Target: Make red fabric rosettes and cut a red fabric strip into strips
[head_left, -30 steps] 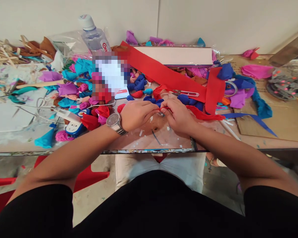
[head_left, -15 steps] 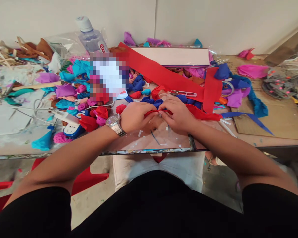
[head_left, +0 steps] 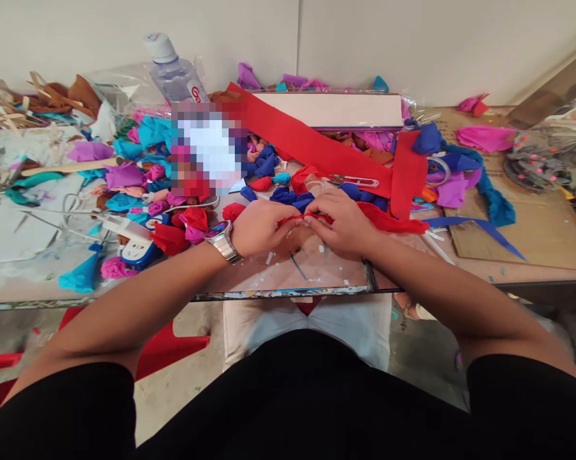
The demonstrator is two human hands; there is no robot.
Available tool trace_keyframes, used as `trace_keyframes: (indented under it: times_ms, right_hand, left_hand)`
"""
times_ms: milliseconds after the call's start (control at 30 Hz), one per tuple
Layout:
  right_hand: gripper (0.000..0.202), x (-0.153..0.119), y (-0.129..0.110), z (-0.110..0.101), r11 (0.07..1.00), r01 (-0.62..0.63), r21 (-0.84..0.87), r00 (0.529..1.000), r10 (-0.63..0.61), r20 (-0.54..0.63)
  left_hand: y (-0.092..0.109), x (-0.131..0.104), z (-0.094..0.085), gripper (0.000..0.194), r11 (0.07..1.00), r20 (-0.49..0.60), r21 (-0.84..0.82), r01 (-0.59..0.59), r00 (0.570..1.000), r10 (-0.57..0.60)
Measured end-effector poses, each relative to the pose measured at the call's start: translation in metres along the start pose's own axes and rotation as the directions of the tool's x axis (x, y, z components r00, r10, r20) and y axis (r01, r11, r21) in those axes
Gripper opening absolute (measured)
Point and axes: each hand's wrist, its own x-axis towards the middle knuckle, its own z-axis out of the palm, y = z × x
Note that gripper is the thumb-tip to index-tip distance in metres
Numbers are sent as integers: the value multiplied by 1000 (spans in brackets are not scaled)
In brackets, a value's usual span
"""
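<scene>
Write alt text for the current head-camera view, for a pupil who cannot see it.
A person's left hand and right hand pinch red material between them over a cluttered worktable. Beyond them, small snips lie at the edge of a broad red strip; to the left are crumpled colourful scraps, a power strip and a clear bottle.

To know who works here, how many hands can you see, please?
2. The left hand and, to its right, the right hand, both holding thin red material over the table. No other hand shows.
</scene>
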Motion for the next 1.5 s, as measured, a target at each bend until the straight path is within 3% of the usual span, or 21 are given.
trace_keyframes:
  times_ms: [233, 367, 567, 833, 1233, 1300, 1400, 1467, 1500]
  right_hand:
    - [12, 1, -2, -3, 998, 59, 13, 998, -59, -19]
    - [13, 1, -2, -3, 998, 63, 20, 997, -62, -36]
    - [10, 0, 2, 0, 999, 18, 30, 997, -15, -73]
    - [10, -1, 0, -3, 999, 6, 32, 1000, -7, 17]
    - [17, 0, 0, -3, 997, -17, 76, 1000, 18, -8]
    - [19, 0, 0, -3, 997, -4, 81, 1000, 4, -3]
    - [21, 0, 0, -3, 997, -14, 74, 1000, 16, -24]
    - [21, 0, 1, -3, 998, -3, 64, 998, 7, -55]
    - [21, 0, 1, -3, 998, 8, 60, 997, -4, -71]
  left_hand:
    - [3, 3, -4, 37, 967, 95, -251, 39, 995, -15]
    - [2, 4, -6, 33, 946, 144, -314, 80, 989, -36]
    - [0, 4, -3, 33, 951, 162, -292, 101, 985, -55]
    - [1, 5, -1, 37, 976, 149, -189, 103, 986, -75]
    - [-2, 6, -5, 35, 938, 203, -323, 125, 977, -60]
    - [-1, 7, -4, 33, 867, 266, -462, 187, 962, -66]
    - [1, 6, -6, 28, 621, 413, -695, 364, 908, -70]
    - [2, 6, -8, 26, 479, 474, -756, 446, 878, -69]
    - [2, 6, -9, 26, 452, 482, -765, 460, 873, -73]
